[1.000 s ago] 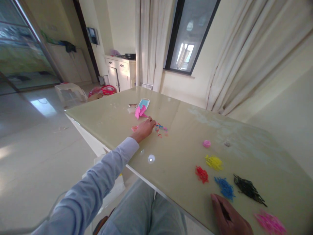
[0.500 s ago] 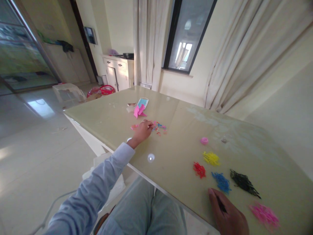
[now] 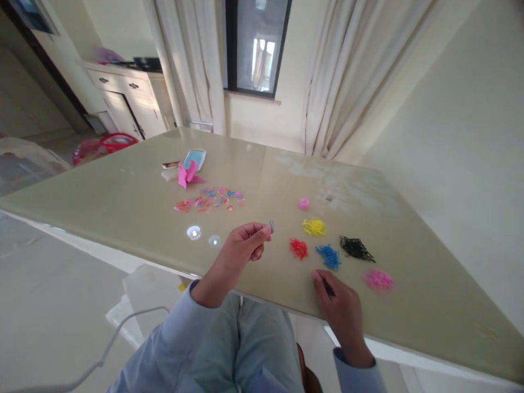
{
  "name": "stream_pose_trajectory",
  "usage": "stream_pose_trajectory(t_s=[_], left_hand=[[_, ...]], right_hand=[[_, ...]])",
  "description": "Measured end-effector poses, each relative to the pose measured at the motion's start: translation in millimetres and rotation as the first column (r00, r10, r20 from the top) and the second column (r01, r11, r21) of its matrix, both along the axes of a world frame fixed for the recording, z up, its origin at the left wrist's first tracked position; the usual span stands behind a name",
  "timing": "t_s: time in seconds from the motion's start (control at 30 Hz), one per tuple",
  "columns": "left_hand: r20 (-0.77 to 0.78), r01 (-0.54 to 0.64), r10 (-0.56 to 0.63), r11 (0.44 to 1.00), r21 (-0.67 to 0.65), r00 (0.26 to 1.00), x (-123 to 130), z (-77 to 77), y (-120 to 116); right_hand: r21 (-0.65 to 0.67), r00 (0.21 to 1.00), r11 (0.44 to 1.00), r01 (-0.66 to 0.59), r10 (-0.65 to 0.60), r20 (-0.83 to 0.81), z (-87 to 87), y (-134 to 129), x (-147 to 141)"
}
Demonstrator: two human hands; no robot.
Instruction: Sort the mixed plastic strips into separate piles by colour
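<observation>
My left hand [image 3: 248, 244] pinches a small blue rubber band [image 3: 271, 226], its loop standing up from the fingertips above the table. My right hand [image 3: 341, 305] rests at the table's near edge with its fingers curled and closed; whatever they may hold is hidden. Just beyond it lies a pile of blue rubber bands [image 3: 328, 256]. Around that are piles of red bands [image 3: 298, 248], yellow bands [image 3: 314, 227], black bands [image 3: 356, 248] and pink bands [image 3: 379, 279]. To the left, mixed coloured bands [image 3: 213, 199] are scattered loosely.
On the glossy table [image 3: 262, 169] a pink ring-like piece [image 3: 303, 204] sits behind the yellow pile. Two small clear round items, a white-rimmed one [image 3: 194, 232] and a flatter one [image 3: 214, 240], lie left of my left hand. Farther back are folded pink paper [image 3: 189, 173] and a blue mask [image 3: 195, 158].
My left hand has left the mixed bands and come right toward the sorted piles, with a blue rubber band in its fingers. The view has turned right; my right hand stays near the blue pile.
</observation>
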State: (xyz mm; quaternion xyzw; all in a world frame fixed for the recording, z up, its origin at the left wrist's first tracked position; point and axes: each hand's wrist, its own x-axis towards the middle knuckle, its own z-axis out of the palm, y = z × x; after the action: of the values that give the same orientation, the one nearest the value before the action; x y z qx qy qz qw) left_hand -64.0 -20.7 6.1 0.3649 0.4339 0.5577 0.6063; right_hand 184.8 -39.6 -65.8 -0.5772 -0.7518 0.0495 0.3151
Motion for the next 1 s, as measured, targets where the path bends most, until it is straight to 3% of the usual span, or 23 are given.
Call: stream_pose_trajectory(t_s=[0.3, 0.47, 0.57, 0.67, 0.73, 0.83, 0.9, 1.0], left_hand=[[0.038, 0.057, -0.056, 0.997, -0.051, 0.998, 64.5, 1.5, -2.5], [0.044, 0.087, -0.084, 0.994, -0.067, 0.995, 85.8, 2.3, -1.7], [-0.056, 0.083, -0.086, 0.995, -0.050, 0.995, 93.2, -1.0, 0.8], [-0.266, 0.060, -0.042, 0.996, 0.060, 0.963, 99.9, -7.4, 7.4], [-0.494, 0.096, 0.007, 0.979, 0.182, 0.869, 105.3, -11.6, 14.0], [-0.814, 0.259, 0.080, 0.926, 0.274, 0.575, 115.5, -15.6, 25.5], [-0.920, 0.361, 0.092, 0.901, 0.239, 0.380, 123.2, -17.0, 33.1], [-0.975, 0.448, 0.077, 0.879, 0.165, 0.208, 133.6, -19.9, 43.3]], right_hand=[[-0.008, 0.997, 1.000, -0.002, 0.001, -0.083, 2.4, -3.6, -2.9], [-0.025, 0.993, 1.000, -0.012, 0.009, -0.115, 3.1, -4.7, -3.3], [-0.028, 0.993, 0.999, -0.017, 0.014, -0.120, 3.0, -4.9, -2.9], [-0.027, 0.991, 0.999, -0.023, 0.019, -0.135, 2.9, -5.7, -2.3], [-0.028, 0.987, 0.999, -0.031, 0.026, -0.159, 2.8, -6.5, -2.0], [-0.032, 0.978, 0.999, -0.028, 0.021, -0.206, 2.5, -7.7, -1.7], [-0.020, 0.973, 1.000, -0.015, 0.010, -0.231, 1.9, -8.2, -1.6], [0.010, 0.967, 1.000, -0.002, 0.005, -0.254, 0.4, -8.3, -1.4]])
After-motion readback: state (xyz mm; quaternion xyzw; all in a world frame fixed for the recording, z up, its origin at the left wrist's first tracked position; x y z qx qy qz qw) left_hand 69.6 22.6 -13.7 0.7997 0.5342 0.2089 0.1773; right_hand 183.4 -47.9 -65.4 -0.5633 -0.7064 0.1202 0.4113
